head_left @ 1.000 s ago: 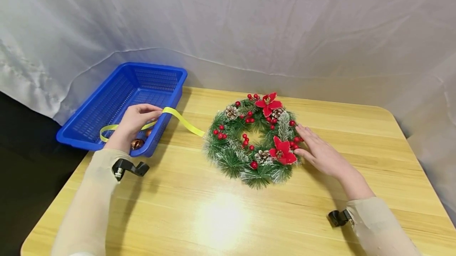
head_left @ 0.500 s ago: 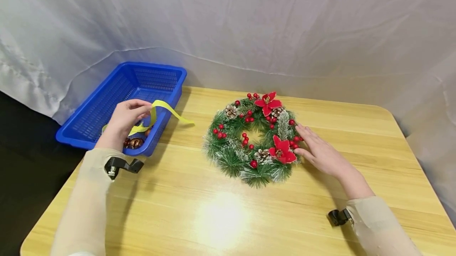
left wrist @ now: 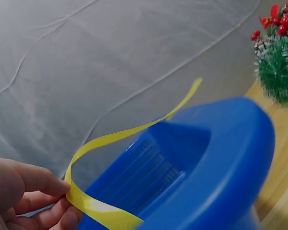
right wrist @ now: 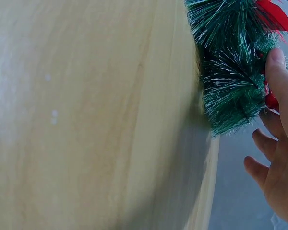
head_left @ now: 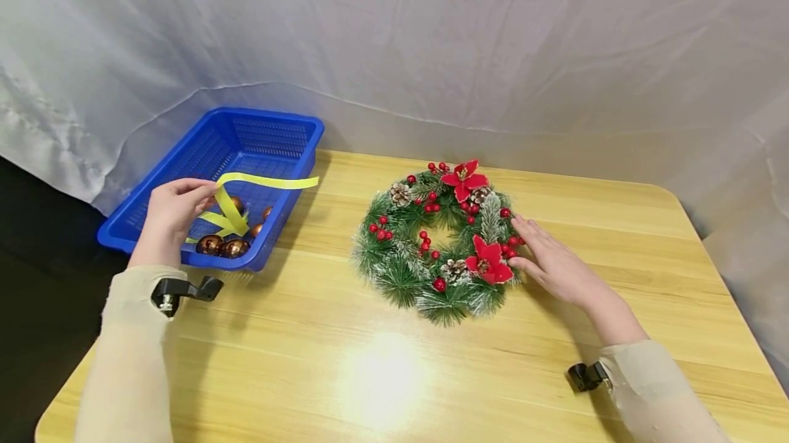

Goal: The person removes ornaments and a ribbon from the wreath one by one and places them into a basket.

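The yellow ribbon (head_left: 243, 196) is pinched at one end between the thumb and fingers (left wrist: 48, 211) of the left hand (head_left: 171, 213), over the near left part of the blue basket (head_left: 185, 169). From the pinch its long axis runs rightward across the basket, the free end reaching just past the basket's right rim, toward the wreath (head_left: 440, 241) on the desk (head_left: 370, 361). Copper baubles (head_left: 222, 246) lie in the basket's near corner below the ribbon. The right hand (head_left: 555, 265), well apart from the basket, rests with straight fingers against the wreath's right edge.
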The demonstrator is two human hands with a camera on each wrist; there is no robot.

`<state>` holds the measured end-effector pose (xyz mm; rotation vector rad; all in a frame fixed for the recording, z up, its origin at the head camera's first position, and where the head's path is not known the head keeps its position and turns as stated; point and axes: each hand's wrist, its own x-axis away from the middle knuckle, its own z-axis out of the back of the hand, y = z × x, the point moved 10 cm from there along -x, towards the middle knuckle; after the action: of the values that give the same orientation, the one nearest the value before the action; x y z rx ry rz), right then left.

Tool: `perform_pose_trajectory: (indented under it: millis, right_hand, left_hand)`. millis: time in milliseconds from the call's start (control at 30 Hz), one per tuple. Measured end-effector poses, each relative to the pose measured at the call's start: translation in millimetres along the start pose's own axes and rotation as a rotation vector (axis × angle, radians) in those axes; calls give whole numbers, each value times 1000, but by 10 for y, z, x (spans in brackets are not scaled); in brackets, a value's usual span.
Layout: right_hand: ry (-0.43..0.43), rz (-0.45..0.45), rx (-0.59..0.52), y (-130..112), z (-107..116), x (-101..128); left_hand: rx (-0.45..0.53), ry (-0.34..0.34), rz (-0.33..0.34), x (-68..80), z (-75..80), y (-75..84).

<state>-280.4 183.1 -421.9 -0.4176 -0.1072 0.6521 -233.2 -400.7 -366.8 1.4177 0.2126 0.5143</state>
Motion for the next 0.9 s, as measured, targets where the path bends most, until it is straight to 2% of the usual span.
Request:
perform_pose_trajectory:
  millis: [67,233,367,533,667,800,900]
  right_hand:
    - [-4,-1,0,1,-3,1]
    - [-9,-13,0,16,-10,-5]
    - [-11,-19,1,29,-17,-8]
    - [-17,-16,0,33,-34,-2]
    - [-14,-23,-5,37,-37,-1]
    - [-4,-20,-11,37,-29,-9]
    - [1,-23,-17,43,-20,-16]
  left_hand:
    - [-80,38,7,1,76,-19]
    - [-412,106,1,19,187,-21]
    - [-570,71,-18,45,138,-24]
    - [-623,-8,-18,85,31,-65]
    - [-626,-23,-47,112,-30,-37]
    - [-664,-73,-126,152,-175,42]
    - [-757,-146,-216,202,-362,114]
